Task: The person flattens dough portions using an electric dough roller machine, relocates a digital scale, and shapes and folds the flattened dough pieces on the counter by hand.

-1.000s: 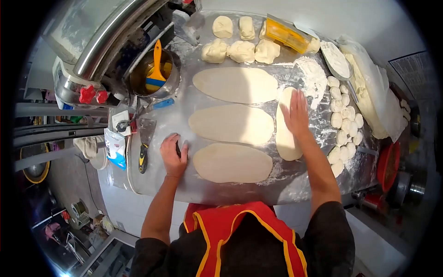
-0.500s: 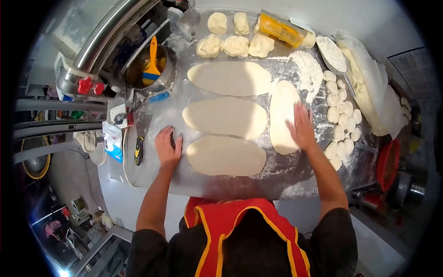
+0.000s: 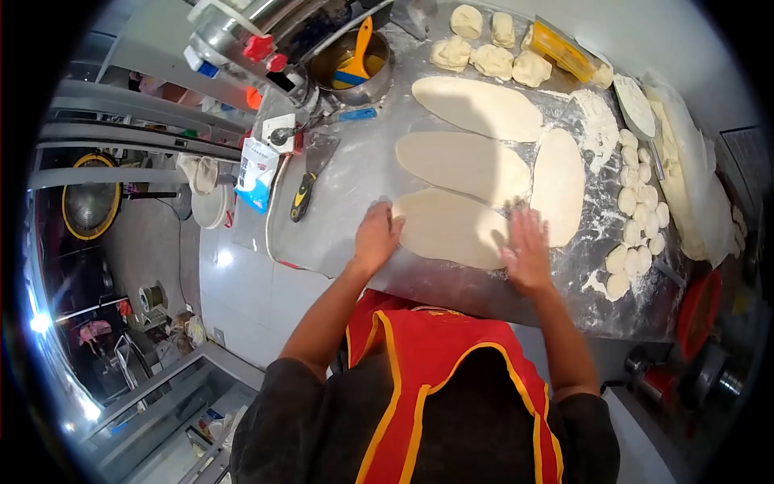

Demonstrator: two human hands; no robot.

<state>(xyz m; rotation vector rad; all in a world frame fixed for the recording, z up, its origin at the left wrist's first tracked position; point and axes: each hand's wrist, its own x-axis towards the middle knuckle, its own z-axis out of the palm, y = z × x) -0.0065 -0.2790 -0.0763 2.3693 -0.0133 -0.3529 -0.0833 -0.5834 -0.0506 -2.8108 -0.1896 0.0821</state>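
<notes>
Dull Metal, Soft Matt, Bright Plastic

Looks like smooth grey metal across the table [image 3: 347, 189], turned powdery and matt under the flour [image 3: 597, 121]. Smooth and matt over the dough sheets [image 3: 451, 226]; rougher and creased on the dough lumps [image 3: 492, 62]. Shinier metal in the pot [image 3: 377, 85]; smooth orange plastic, seemingly, in the brush handle [image 3: 365, 39]. Dull metal and black-and-yellow plastic in the scraper [image 3: 302, 198]. Thin, milky, wrinkled plastic in the cover [image 3: 709, 181]; glossy, crinkled film on the packet [image 3: 256, 176]. Hard, shiny red, apparently plastic, on the knobs [image 3: 258, 48]. Matt cloth in the apron [image 3: 451, 331] and dark sleeves [image 3: 282, 411].
</notes>
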